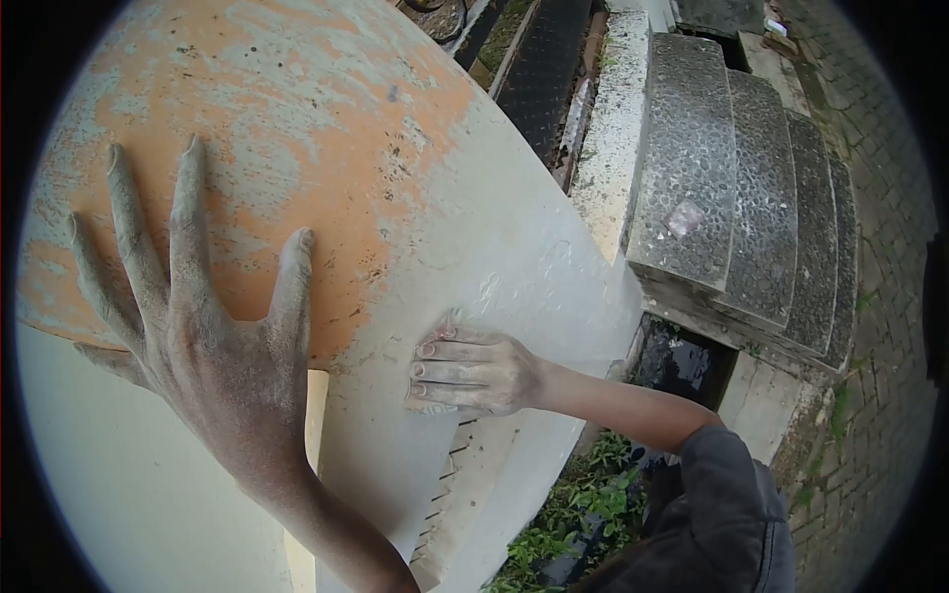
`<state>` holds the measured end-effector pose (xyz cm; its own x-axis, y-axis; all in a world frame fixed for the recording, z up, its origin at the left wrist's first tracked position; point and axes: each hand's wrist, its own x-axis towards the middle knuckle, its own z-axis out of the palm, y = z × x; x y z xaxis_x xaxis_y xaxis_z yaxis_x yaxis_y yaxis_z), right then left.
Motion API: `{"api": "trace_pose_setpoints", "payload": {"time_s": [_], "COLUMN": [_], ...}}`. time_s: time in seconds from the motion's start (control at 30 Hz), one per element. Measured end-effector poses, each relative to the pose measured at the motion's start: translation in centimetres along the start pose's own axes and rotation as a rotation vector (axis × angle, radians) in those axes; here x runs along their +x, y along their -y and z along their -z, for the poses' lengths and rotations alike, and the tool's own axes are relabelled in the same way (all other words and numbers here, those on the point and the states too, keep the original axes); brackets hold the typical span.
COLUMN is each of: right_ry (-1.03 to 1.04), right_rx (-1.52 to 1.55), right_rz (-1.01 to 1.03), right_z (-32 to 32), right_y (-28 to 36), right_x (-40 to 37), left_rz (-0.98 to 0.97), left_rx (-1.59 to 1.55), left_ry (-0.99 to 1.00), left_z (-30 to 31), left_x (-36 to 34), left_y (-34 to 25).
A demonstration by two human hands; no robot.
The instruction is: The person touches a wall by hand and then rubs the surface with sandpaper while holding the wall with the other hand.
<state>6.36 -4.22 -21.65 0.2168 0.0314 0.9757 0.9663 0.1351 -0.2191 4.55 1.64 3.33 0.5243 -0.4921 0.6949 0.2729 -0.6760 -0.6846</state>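
From the head view: could lose the sheet (418, 402) by catching its edge on the ridged strip (447, 484) just beside it, or by pressing unevenly through the fingertips. Could also scrape skin there, with so little of the sheet showing past the fingers. Might skid on the dusty, curving panel (514, 247) when leaning hard on the left hand (213, 346). Once dropped over the rim, could fall among the plants (603, 494) or into the wet drain (682, 361).

With the right hand (474, 374), reaches in sideways, forearm low, palm down, fingers straight and side by side, pinning the sheet flat to the pale part of the panel; too hidden under the palm to tell about the thumb. With the left, reaches up from below, back of the hand upward, fingers spread wide over the orange patch (252, 287), thumb well out, grasping nothing. Both hands coated in pale dust.
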Motion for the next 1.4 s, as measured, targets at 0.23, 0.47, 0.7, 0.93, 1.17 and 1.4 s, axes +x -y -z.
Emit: {"api": "trace_pose_setpoints", "payload": {"time_s": [0.23,0.47,0.7,0.93,1.17,1.4], "right_ry": [-0.591,-0.326,-0.221,-0.587,-0.17,-0.477], "right_rx": [-0.294,-0.262,-0.124,-0.207,-0.227,-0.293], "right_rz": [-0.365,-0.123,-0.113,-0.413,-0.016,-0.247], "right_z": [3.2,2.7,-0.8,5.1,2.1,3.1], "right_y": [-6.0,-4.9,-0.9,-7.6,-4.3,-5.2], "right_x": [4.9,2.9,1.9,5.8,1.8,5.5], "left_rz": [-0.002,0.0,0.028,0.007,0.048,0.044], "left_rx": [-0.027,-0.03,-0.002,-0.07,-0.01,0.008], "left_ry": [0.005,0.016,0.07,0.049,0.101,0.073], "left_z": [0.0,0.1,0.0,0.1,0.6,0.4], "left_x": [-0.1,0.0,-0.1,-0.2,0.0,0.0], "left_y": [0.1,-0.1,0.1,0.1,-0.3,-0.4]}}
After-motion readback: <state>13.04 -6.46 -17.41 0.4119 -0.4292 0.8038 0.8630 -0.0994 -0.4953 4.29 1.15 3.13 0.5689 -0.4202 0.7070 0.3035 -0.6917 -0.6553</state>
